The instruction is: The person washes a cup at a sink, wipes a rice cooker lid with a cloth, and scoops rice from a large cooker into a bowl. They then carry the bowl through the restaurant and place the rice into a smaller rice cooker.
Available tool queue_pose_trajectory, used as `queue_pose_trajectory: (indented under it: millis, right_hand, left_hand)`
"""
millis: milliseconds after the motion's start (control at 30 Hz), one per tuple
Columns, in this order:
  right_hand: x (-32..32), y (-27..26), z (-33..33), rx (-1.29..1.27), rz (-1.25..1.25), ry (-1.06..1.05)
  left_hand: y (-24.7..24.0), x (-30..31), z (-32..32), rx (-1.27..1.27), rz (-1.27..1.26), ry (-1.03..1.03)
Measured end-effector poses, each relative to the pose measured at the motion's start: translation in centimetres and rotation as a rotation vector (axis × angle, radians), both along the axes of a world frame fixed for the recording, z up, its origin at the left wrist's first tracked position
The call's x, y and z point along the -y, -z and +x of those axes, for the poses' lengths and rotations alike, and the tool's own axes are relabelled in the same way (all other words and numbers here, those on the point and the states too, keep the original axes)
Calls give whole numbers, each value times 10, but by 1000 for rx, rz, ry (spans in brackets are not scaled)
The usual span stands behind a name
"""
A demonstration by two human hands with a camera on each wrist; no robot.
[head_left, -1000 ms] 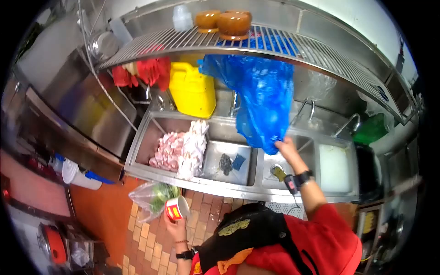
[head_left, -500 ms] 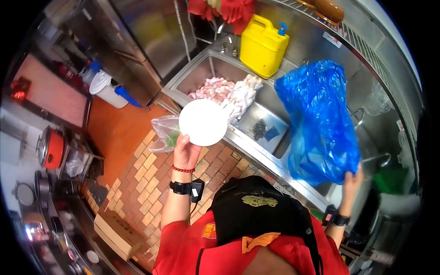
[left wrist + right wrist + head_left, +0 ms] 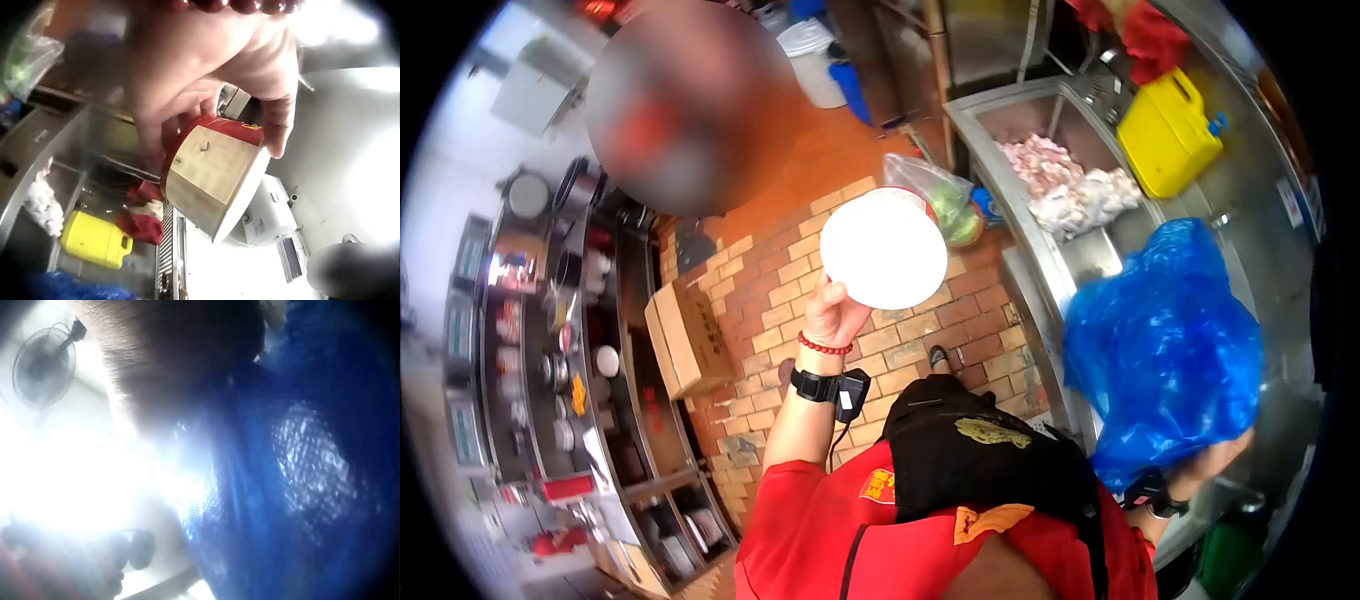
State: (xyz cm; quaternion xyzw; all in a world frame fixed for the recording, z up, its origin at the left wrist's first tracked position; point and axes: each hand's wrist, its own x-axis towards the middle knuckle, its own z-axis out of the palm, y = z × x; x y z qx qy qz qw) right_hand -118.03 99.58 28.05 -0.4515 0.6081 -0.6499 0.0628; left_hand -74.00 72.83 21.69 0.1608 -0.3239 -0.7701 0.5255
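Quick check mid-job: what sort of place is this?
Most likely a commercial kitchen's wash area: a long stainless steel sink holds raw meat, a yellow jug stands by it, and shelves of pots line the brick-tiled aisle.

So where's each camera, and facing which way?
Head: worn on top, facing down at steel sink; left hand, right hand, red sleeves show.
Left wrist: behind left hand, facing its red paper cup.
Right wrist: behind right hand, facing its blue plastic bag.
Shared by head and left wrist: cup, yellow plastic jug.
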Motion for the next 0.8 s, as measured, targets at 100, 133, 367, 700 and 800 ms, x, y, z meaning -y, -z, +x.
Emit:
queue_pose_trajectory:
  millis: [100, 133, 367, 700, 800]
  right_hand:
    - [57, -11, 40, 148, -105, -240]
    - [70, -5, 58, 174, -119, -181]
    - [183, 25, 136, 179, -42, -463]
    - [379, -12, 338, 14, 62, -785]
    - [441, 1, 379, 12, 78, -919]
  left_hand:
    - [-5, -5, 54, -6, -13, -167]
    - [-3, -2, 77, 28, 20, -247]
    - [21, 23, 184, 71, 19, -460]
    - [-2, 19, 376, 228, 105, -797]
    - [-13, 4, 424, -251, -66, -746]
